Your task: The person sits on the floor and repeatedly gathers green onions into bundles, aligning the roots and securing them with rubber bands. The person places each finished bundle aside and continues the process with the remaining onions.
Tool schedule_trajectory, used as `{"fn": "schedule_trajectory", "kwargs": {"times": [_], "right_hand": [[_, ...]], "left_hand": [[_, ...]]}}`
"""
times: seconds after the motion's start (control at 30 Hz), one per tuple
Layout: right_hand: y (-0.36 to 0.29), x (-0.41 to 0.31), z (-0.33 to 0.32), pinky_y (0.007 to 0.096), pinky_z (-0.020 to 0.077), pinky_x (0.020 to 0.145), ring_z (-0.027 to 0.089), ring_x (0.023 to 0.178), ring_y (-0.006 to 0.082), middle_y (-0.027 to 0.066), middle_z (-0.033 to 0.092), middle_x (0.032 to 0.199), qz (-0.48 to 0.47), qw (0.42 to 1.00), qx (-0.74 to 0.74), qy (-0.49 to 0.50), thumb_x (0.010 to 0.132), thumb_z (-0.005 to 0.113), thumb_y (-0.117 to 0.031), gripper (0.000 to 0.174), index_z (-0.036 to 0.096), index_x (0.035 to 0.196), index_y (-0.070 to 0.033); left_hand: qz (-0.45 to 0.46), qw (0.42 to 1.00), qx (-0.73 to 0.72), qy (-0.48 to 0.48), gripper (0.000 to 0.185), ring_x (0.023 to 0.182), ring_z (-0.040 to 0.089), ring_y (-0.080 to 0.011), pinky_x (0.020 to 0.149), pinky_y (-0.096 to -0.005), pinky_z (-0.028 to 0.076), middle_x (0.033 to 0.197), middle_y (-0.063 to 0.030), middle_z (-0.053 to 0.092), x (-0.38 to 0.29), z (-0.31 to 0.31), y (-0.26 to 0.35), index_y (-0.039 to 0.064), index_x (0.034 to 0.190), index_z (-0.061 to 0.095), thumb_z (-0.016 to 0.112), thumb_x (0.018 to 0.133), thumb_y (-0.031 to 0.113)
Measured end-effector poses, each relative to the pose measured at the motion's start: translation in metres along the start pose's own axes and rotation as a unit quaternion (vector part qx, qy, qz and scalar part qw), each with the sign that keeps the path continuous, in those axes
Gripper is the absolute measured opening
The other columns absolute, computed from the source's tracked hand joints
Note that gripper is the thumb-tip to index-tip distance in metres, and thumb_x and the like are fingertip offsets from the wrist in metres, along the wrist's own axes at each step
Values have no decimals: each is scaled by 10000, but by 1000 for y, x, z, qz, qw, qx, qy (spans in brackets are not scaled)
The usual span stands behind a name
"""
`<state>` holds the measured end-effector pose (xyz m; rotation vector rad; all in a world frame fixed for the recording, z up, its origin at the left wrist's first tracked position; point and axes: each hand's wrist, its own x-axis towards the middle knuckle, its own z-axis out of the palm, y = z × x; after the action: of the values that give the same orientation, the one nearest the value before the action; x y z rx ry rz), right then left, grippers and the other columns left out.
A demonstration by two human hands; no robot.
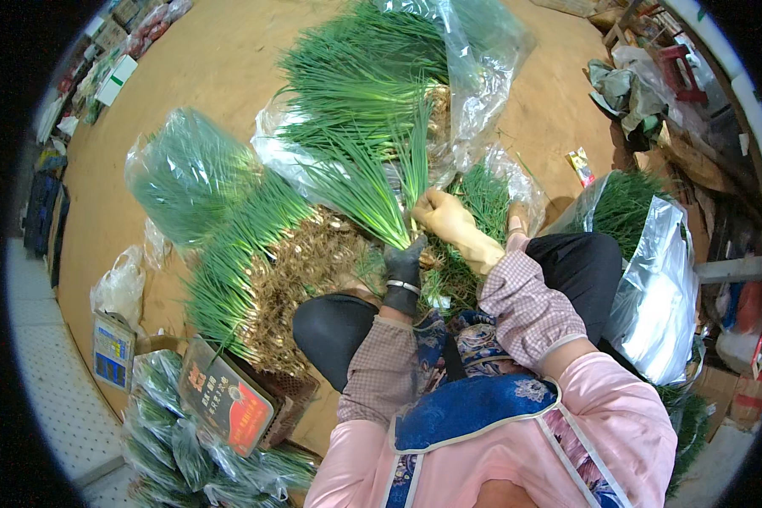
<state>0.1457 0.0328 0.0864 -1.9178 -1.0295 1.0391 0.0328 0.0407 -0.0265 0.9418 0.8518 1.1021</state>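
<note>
My left hand, in a dark glove, grips the root end of a bunch of green onions, its leaves fanned up and to the left. Just right of it, my right hand, in a cream rubber glove, has its fingers closed at the base of a few upright stalks. A large heap of green onions lies beyond, partly under clear plastic. At the left, more green onions are stacked with their brown roots facing me. Loose green trimmings lie between my legs.
A filled plastic bag stands at the left, near a scale display. Bagged bundles lie at the lower left beside a printed board. At the right are clear plastic bags, a small packet and a red stool.
</note>
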Motion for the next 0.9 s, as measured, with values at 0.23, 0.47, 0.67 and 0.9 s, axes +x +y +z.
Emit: {"fn": "schedule_trajectory", "kwargs": {"times": [0.23,0.47,0.67,0.9], "right_hand": [[33,-19,-36,178,329,424,426,476,51,9,542,664,49,956,284,-51,815,567,-159,143,557,864,-26],[-20,36,-36,353,401,910,519,1060,293,201,542,1129,-74,989,-115,54,812,483,-89,360,487,1163,-6],[-13,120,-17,393,432,832,531,969,326,191,566,1014,-131,890,-433,61,798,539,-183,306,534,1056,-17],[-65,59,-38,360,426,811,535,949,242,134,569,1014,1,998,-50,-31,810,540,-369,417,512,1098,-69]], "left_hand": [[-119,989,-84,33,202,542,579,-149,446,-255,482,731,-108,596,-10,5,34,-12,920,565,630,780,120],[-30,992,-112,44,240,560,570,-161,505,-263,497,722,-52,581,4,-11,74,9,968,559,615,793,164],[-145,936,-316,48,210,611,561,-187,569,-308,487,757,-71,580,15,-24,45,12,882,565,590,813,209],[-82,969,-224,67,238,719,596,-218,633,-351,526,872,-102,605,10,-14,82,14,977,586,598,813,187]]}}
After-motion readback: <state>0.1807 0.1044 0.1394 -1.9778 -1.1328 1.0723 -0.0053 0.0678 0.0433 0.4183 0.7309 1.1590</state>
